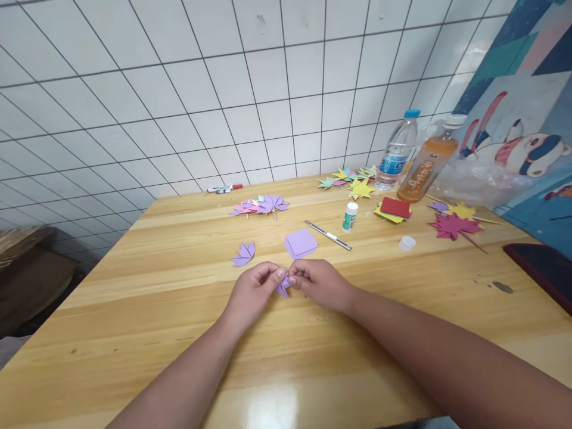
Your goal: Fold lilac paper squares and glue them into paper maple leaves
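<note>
Between the fingertips of both hands is a small folded purple paper piece (283, 288), its pointed lower part showing below the fingers. My left hand (257, 289) pinches it from the left, and my right hand (322, 283) grips its right side with curled fingers. The upper part of the piece is hidden by the fingers. A similar purple paper leaf section (243, 254) lies to the left of my left hand. Just beyond the hands rest square purple paper sheets (301, 243). A craft knife (328, 235) lies slantwise to their right.
A glue stick (350, 217) stands upright, its loose cap (407, 243) further right. Paper leaves (272, 204) lie toward the wall, with more yellow leaves (361, 189) by a water bottle (397, 152) and an orange drink bottle (429, 161). A phone-like dark object (540, 271) sits at the right edge.
</note>
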A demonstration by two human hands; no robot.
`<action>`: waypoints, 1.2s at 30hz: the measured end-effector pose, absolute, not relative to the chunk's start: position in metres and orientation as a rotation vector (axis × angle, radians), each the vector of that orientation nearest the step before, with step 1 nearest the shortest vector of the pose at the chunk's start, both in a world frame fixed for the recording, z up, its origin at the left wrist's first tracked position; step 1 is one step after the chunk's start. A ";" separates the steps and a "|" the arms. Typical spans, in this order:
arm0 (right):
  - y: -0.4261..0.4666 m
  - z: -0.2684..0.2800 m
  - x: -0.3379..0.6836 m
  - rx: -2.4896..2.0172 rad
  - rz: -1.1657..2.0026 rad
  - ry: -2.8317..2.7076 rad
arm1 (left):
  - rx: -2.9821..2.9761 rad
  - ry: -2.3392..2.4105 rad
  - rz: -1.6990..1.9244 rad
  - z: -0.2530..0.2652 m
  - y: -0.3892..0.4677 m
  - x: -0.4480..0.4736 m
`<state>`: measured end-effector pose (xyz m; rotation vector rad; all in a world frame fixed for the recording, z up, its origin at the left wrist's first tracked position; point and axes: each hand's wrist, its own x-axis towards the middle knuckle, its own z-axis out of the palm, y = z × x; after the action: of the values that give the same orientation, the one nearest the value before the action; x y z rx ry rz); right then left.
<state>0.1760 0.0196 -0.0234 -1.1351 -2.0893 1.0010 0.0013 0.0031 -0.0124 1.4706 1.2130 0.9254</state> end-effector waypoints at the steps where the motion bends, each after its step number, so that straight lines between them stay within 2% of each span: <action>1: 0.020 -0.024 0.176 -1.133 1.025 -2.076 | 1.464 1.189 0.917 -0.011 0.003 0.001; 8: 0.021 -0.024 0.177 -1.183 0.991 -2.069 | 1.564 1.233 0.787 -0.011 0.001 -0.001; 15: 0.016 -0.015 0.175 -1.099 1.158 -1.955 | 1.724 1.362 0.751 -0.015 -0.001 0.003; 24: 0.025 -0.020 0.180 -1.142 1.007 -2.020 | 1.741 1.288 0.708 -0.017 -0.003 0.003; 31: 0.024 -0.020 0.178 -1.151 1.079 -1.900 | 1.725 1.334 0.740 -0.016 -0.003 0.004; 36: 0.026 -0.020 0.177 -1.162 1.002 -2.023 | 1.782 1.369 0.808 -0.008 -0.006 0.003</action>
<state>0.1775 0.0258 -0.0202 -1.1615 -2.0228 1.0019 0.0028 -0.0058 -0.0077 1.7820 1.3686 0.8082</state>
